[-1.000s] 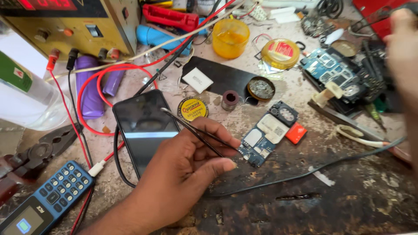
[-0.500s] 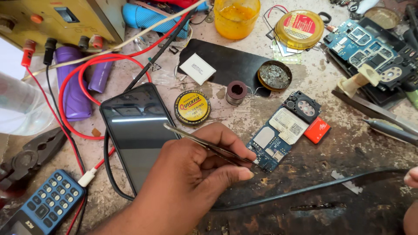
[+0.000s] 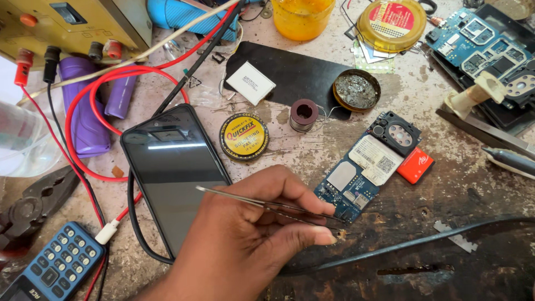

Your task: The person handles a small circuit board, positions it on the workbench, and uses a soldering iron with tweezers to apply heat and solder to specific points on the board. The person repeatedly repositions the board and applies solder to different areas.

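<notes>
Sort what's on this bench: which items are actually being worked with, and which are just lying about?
In use: left hand, tweezers, blue circuit board.

Lying about: black smartphone, round solder paste tin, solder spool, pliers, keypad phone, orange jar.

A pair of thin metal tweezers [image 3: 267, 205] lies slanted across the lower middle of the frame, pinched between fingers, with its tips at the bottom corner of the circuit board. The blue circuit board [image 3: 365, 167] lies flat and diagonal at right of centre, with a round part at its upper end and white labels in the middle.
</notes>
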